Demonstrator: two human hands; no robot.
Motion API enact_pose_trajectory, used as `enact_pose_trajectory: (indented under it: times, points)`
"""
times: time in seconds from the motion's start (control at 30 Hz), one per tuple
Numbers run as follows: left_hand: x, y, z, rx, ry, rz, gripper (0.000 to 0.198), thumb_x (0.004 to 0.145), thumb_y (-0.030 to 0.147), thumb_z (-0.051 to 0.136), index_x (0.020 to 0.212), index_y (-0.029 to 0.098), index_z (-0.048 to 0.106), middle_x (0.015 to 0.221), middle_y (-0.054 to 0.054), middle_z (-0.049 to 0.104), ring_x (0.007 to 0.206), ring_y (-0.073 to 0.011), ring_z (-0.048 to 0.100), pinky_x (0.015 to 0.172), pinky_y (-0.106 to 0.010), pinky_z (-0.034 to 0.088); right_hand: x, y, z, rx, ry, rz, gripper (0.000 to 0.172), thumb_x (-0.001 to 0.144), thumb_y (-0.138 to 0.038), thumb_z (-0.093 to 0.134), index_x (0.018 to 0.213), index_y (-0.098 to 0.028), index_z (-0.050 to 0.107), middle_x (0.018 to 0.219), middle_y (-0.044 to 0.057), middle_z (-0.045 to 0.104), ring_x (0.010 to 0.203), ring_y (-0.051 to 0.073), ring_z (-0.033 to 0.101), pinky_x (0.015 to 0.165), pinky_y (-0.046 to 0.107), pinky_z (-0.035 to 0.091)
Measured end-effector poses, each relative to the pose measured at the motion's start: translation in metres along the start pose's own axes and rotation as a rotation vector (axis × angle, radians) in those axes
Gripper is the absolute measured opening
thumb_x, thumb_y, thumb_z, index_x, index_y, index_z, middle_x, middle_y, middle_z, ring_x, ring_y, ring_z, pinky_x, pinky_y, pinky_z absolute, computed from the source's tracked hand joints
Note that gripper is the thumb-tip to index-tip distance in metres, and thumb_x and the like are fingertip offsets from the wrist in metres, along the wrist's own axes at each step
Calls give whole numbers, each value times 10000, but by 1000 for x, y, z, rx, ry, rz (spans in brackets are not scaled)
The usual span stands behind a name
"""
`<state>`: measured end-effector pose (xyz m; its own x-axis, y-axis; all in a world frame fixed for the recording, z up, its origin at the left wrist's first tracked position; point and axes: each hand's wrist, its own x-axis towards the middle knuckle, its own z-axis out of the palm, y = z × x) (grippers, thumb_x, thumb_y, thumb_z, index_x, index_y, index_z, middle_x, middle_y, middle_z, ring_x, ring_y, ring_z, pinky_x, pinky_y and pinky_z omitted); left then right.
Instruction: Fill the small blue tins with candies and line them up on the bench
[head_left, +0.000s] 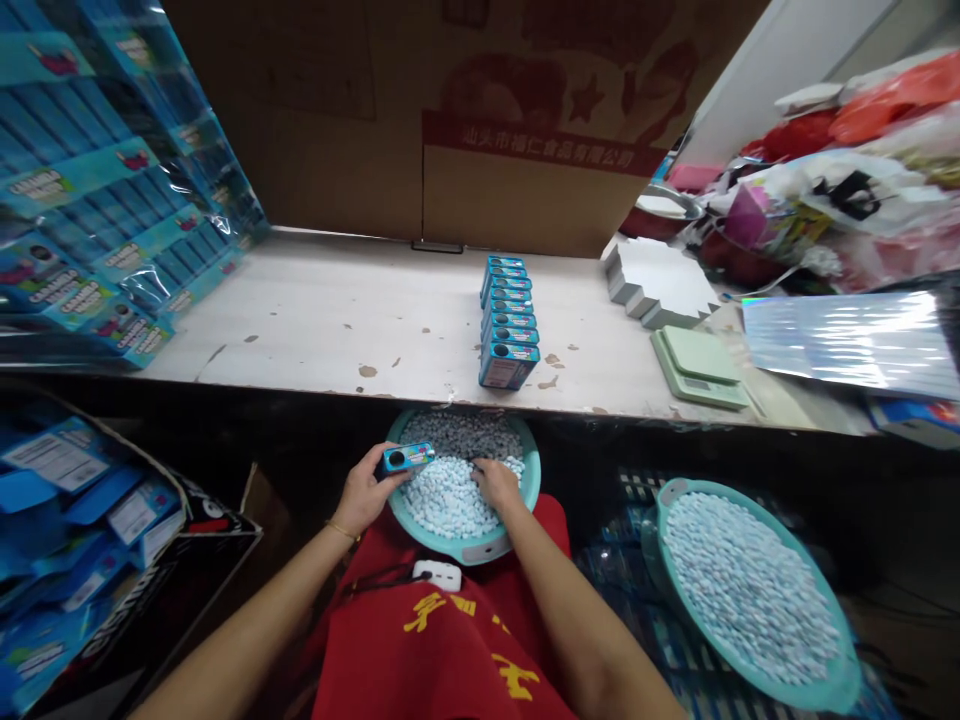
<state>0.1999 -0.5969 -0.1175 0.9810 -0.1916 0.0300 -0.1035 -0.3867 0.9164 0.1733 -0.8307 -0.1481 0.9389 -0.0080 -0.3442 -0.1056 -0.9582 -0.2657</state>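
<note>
Small blue cardboard box (pixel 409 457) is gripped in the left hand (pixel 366 493), over the round turquoise plastic basin (pixel 533 470).
The right hand (pixel 496 487) dips among pale-blue pellets (pixel 442 505); its grip I cannot tell. Box seems light, crushable; best held by its sides.

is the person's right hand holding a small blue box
No, the left hand holds the small blue box, while the right hand is among the pale pieces in the round basin.
</note>
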Motion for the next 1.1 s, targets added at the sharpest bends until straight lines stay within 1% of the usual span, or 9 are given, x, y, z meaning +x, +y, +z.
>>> enact_pose_trajectory:
  times: [0.2, 0.4, 0.47, 0.6, 0.7, 0.83, 0.9, 0.97, 1.1]
  points:
    - [-3, -5, -12, -28, 56, -26, 396, 653, 347, 611, 998, 184, 506, 926, -23, 577, 872, -168, 540, 830, -315, 417, -9, 20, -10, 495, 3, -137, 362, 782, -216, 435, 1111, -117, 550, 1063, 70, 607, 975, 185, 530, 828, 236, 376]
    - [-2, -6, 5, 17, 54, 23, 383, 659, 343, 602, 997, 185, 516, 927, -26, 590, 876, -170, 555, 831, -312, 420, -38, 14, -64, 587, 3, -262, 367, 769, -299, 464, 1099, -165, 555, 1033, 38, 623, 915, 173, 556, 799, 275, 412]
    - [-1, -5, 12, 74, 37, 65, 363, 665, 308, 593, 1000, 186, 525, 970, -40, 587, 924, -181, 543, 859, -326, 405, -46, 3, -86, 508, -10, -304, 355, 767, -315, 475, 1090, -197, 565, 1038, 29, 623, 940, 172, 549, 807, 268, 402]
    - [-1, 0, 23, 183, 20, 156, 366, 665, 241, 579, 1024, 190, 527, 1029, -61, 571, 980, -198, 511, 888, -354, 385, -55, -32, -117, 88, -71, -251, 292, 780, -339, 451, 1028, -283, 595, 993, 24, 638, 952, 193, 552, 776, 282, 399]
    - [-3, 4, 27, 224, -18, 211, 349, 671, 209, 563, 1019, 195, 529, 1022, -58, 573, 974, -203, 504, 884, -366, 385, -58, -65, -127, -187, -74, -179, 277, 789, -325, 413, 954, -244, 620, 930, 81, 646, 870, 220, 583, 712, 305, 416]
    - [-3, 7, 29, 241, -27, 240, 344, 676, 193, 555, 1019, 201, 524, 1019, -55, 570, 973, -207, 500, 888, -374, 378, -64, -88, -137, -314, -37, -200, 272, 783, -218, 382, 916, -182, 616, 884, 117, 642, 808, 226, 596, 669, 310, 422]
    - [-3, 5, 26, 215, -5, 225, 347, 677, 211, 565, 1021, 200, 518, 1012, -56, 569, 971, -205, 505, 885, -368, 382, -69, -76, -142, -297, -18, -216, 273, 798, -236, 374, 961, -212, 592, 909, 95, 636, 825, 217, 590, 675, 307, 418]
    - [-3, 0, 20, 175, 20, 190, 347, 675, 229, 575, 1016, 200, 518, 1010, -56, 569, 971, -203, 513, 885, -366, 386, -72, -50, -140, -258, -7, -198, 277, 820, -302, 373, 1031, -268, 549, 972, 62, 623, 873, 204, 577, 694, 298, 411]
    - [-5, -8, 7, 68, 47, 115, 355, 679, 286, 588, 1014, 195, 515, 1009, -52, 573, 952, -191, 536, 875, -346, 401, -62, 9, -99, -222, -83, -4, 279, 818, -312, 400, 1071, -290, 516, 995, 45, 618, 885, 196, 579, 691, 283, 404]
